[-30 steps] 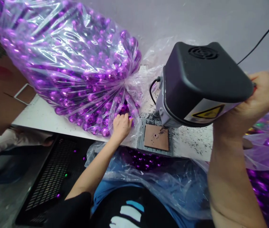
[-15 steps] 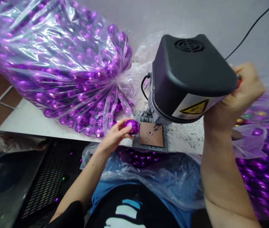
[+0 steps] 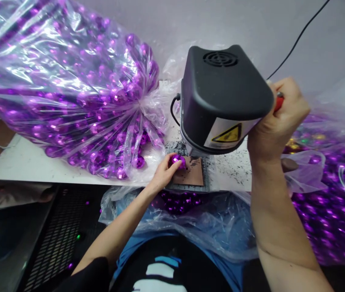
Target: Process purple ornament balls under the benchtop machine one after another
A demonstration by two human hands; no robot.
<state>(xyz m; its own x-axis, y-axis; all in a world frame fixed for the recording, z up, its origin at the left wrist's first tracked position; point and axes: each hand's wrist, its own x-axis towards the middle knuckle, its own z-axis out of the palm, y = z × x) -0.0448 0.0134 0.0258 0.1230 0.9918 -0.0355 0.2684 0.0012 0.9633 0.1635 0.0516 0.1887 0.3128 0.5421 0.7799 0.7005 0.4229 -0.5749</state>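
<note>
Between the thumb and fingers of my left hand [image 3: 163, 172] is a shiny purple faceted ball [image 3: 178, 161]. It is over the left part of a square brown plate [image 3: 195, 174] with a dark rim. Beyond the plate stands a black machine [image 3: 221, 89] with a round vent on top and a yellow warning label [image 3: 227, 133]. My right hand [image 3: 284, 113] is wrapped around a red-ended handle [image 3: 278, 102] at the machine's right side; most of the handle is hidden by the fingers. The machine's lower end is partly covered by its housing.
A large clear bag of purple balls [image 3: 99, 97] lies on the white table [image 3: 32, 162] at left. More purple balls [image 3: 336, 202] fill a bag at right. An open plastic bag [image 3: 215, 227] with balls hangs over my lap. Black flecks litter the tabletop.
My left hand has brought the purple ball rightward, from beside the brown plate to over it. My right hand still grips the handle. The whole view has shifted slightly.
</note>
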